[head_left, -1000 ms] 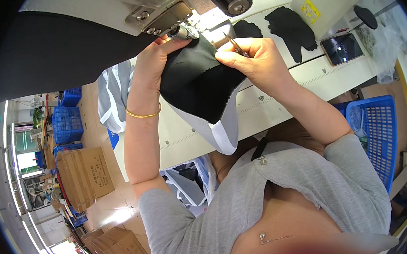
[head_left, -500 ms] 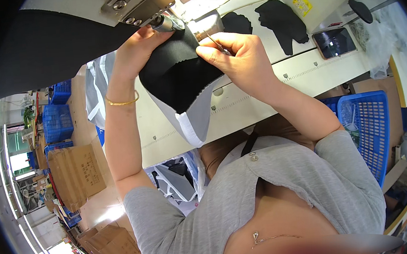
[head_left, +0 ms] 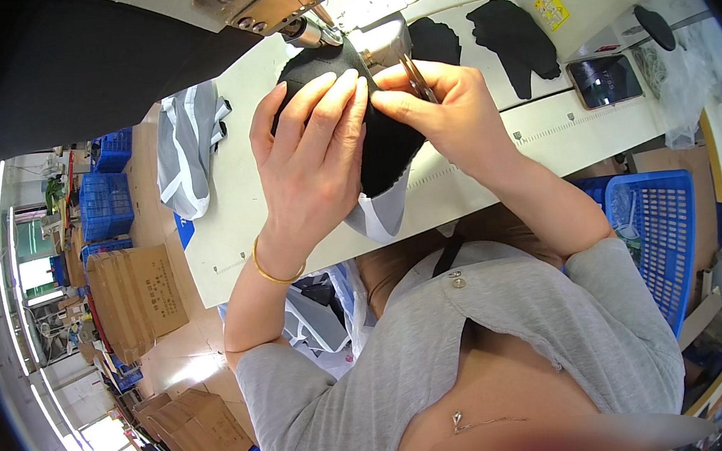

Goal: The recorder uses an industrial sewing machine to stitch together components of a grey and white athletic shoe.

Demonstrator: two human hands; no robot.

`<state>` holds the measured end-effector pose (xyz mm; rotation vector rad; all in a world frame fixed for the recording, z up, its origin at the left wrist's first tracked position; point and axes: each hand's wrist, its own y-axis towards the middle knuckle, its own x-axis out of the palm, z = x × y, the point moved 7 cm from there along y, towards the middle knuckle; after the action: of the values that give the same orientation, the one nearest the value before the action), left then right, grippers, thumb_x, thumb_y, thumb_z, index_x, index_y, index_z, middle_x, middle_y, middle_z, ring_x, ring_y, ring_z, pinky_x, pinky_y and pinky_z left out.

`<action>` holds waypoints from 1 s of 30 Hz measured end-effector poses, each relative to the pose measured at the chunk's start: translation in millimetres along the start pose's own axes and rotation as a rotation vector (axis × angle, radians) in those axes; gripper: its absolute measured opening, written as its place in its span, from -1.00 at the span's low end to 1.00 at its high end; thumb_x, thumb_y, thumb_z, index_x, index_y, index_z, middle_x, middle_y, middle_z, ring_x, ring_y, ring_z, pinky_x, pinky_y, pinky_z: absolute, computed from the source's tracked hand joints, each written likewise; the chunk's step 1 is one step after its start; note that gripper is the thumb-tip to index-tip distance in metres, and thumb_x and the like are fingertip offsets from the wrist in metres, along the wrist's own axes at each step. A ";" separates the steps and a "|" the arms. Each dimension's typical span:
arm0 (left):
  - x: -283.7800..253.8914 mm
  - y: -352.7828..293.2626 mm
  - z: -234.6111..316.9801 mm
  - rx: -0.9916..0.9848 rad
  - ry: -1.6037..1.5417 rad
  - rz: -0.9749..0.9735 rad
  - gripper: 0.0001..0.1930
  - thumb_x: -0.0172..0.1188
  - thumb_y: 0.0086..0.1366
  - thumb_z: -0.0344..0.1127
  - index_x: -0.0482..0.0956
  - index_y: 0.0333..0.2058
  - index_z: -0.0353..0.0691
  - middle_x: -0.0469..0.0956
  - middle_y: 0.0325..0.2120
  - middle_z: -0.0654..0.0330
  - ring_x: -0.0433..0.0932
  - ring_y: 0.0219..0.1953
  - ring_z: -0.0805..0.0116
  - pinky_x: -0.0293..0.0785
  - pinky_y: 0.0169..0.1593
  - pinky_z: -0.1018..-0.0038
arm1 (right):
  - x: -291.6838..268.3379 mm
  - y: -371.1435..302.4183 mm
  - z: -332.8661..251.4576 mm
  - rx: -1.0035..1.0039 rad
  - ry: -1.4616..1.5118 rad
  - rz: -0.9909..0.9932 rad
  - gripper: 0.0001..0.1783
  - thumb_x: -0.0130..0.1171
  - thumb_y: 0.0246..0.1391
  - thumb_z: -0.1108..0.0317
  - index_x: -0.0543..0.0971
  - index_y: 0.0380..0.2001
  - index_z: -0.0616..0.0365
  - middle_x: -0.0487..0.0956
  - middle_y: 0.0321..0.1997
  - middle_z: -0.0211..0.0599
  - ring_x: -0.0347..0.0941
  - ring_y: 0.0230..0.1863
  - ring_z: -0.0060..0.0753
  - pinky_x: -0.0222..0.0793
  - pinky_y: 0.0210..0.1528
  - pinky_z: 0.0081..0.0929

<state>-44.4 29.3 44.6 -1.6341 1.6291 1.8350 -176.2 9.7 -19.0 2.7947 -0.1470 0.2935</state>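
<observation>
A black fabric piece [head_left: 388, 141] lies on the white bench [head_left: 232, 228], its upper end now under the sewing machine's presser foot [head_left: 310, 34]; half a second ago it was held further back, so it seems readied for stitching. Its long axis runs from the machine toward the person, with a grey-white tip nearest them. The left hand [head_left: 308, 157] presses flat on it, fingers together. The right hand [head_left: 445, 111] pinches its edge, holding small metal snips [head_left: 415, 79].

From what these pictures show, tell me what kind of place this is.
Most likely a sewing workshop or garment factory. A sewing machine sits on a white worktable, both hands press black fabric under it, and blue crates and cardboard boxes stand around.
</observation>
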 end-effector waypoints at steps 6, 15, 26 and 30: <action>2.3 -1.6 0.4 -0.004 0.025 0.066 -0.69 0.25 0.09 -0.42 0.67 -0.14 -0.22 0.58 -0.10 0.31 0.50 0.01 0.38 0.12 0.26 0.24 | -3.9 -18.2 3.5 0.167 0.036 -0.035 -0.76 0.22 0.12 0.43 0.64 -0.14 0.29 0.57 -0.43 -0.59 0.29 -0.47 -0.85 0.22 -0.47 -0.74; 2.7 -1.9 -1.4 0.000 0.037 0.069 -0.66 0.24 0.03 -0.45 0.68 -0.14 -0.20 0.59 -0.09 0.33 0.50 0.02 0.39 0.08 0.27 0.22 | -4.6 -32.2 -2.3 0.204 0.052 -0.008 -0.70 0.23 0.12 0.44 0.62 -0.09 0.34 0.62 -0.36 -0.51 0.36 -0.36 -0.82 0.32 -0.33 -0.76; 3.3 5.9 -9.9 -0.021 -0.008 0.069 -0.69 0.24 0.10 -0.44 0.66 -0.12 -0.22 0.58 -0.11 0.31 0.48 0.03 0.35 0.03 0.27 0.19 | -5.4 -19.3 -7.7 0.150 -0.049 -0.008 -0.69 0.24 0.12 0.39 0.63 -0.11 0.35 0.56 -0.47 -0.54 0.30 -0.43 -0.85 0.26 -0.43 -0.76; 6.9 9.1 -14.0 -0.020 0.002 0.086 -0.68 0.24 0.10 -0.44 0.66 -0.11 -0.21 0.57 -0.10 0.31 0.47 0.02 0.35 0.02 0.27 0.19 | -7.2 -11.2 -8.7 0.158 -0.033 0.008 -0.71 0.22 0.12 0.40 0.64 -0.12 0.33 0.51 -0.55 -0.61 0.23 -0.53 -0.89 0.17 -0.53 -0.77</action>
<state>-45.5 11.4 47.3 -1.5977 1.7122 1.8962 -183.3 23.6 -16.0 2.9576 -0.1485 0.2722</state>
